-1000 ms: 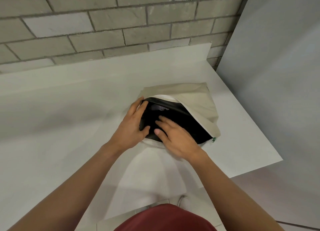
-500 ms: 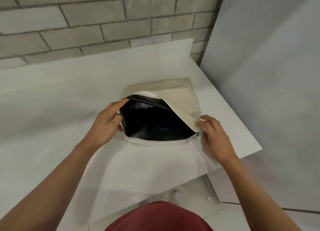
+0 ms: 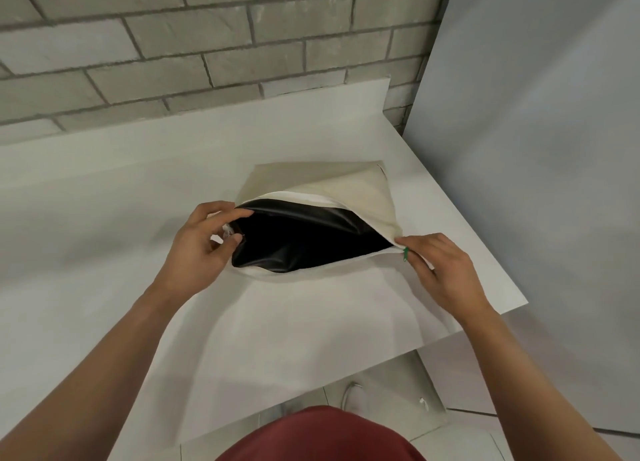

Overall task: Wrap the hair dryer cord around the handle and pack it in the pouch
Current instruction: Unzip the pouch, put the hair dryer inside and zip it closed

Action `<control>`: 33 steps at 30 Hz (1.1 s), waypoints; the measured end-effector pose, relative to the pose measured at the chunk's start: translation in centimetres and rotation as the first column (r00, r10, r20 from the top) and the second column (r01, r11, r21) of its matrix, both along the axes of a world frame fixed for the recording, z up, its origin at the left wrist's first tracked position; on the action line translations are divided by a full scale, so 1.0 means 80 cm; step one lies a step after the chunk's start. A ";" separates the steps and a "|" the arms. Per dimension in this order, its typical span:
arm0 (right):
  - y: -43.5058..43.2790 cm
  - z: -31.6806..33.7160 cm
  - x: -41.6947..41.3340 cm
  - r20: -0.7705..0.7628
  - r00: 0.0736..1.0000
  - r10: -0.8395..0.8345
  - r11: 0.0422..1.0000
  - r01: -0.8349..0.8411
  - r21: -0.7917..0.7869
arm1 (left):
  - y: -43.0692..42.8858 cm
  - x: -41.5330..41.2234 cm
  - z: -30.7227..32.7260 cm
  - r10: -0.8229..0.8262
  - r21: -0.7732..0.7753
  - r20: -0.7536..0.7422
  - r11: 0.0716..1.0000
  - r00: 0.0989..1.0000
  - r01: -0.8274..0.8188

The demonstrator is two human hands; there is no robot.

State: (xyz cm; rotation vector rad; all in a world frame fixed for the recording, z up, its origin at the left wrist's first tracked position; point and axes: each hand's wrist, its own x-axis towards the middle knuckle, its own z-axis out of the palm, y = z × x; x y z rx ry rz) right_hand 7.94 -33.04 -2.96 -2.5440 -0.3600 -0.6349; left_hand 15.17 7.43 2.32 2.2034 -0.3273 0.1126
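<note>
Both forearms reach forward, left hand (image 3: 199,252) and right hand (image 3: 441,272) set apart, each pinching with curled fingers (image 3: 420,243).

We see the beige pouch (image 3: 363,190) lying flat on the white table (image 3: 104,218), its mouth gaping wide and the black lining (image 3: 304,242) showing. What sits inside, we can't tell; it's too dark. At the pouch's left end, our left hand (image 3: 197,249) pinches the rim, fingers curled over the edge. At its right end, our right hand (image 3: 443,270) pinches the corner, just beside the green zipper pull (image 3: 405,254). Behind the pouch rises a grey brick wall (image 3: 207,45), and right of it stands a pale panel (image 3: 536,149).
</note>
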 end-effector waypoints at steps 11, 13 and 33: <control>-0.012 0.033 -0.002 0.093 0.994 -0.056 0.990 0.043 0.134 | 0.013 0.010 0.017 0.347 0.069 0.138 0.931 0.928 -0.358; -0.015 0.034 -0.005 0.101 0.994 -0.050 0.990 0.036 0.136 | 0.010 0.016 0.022 0.470 -0.091 -0.003 0.879 0.883 -0.468; 0.011 0.059 -0.025 0.042 0.996 -0.081 0.957 0.066 0.283 | -0.040 -0.045 0.102 0.136 0.111 -0.005 0.985 0.991 -0.134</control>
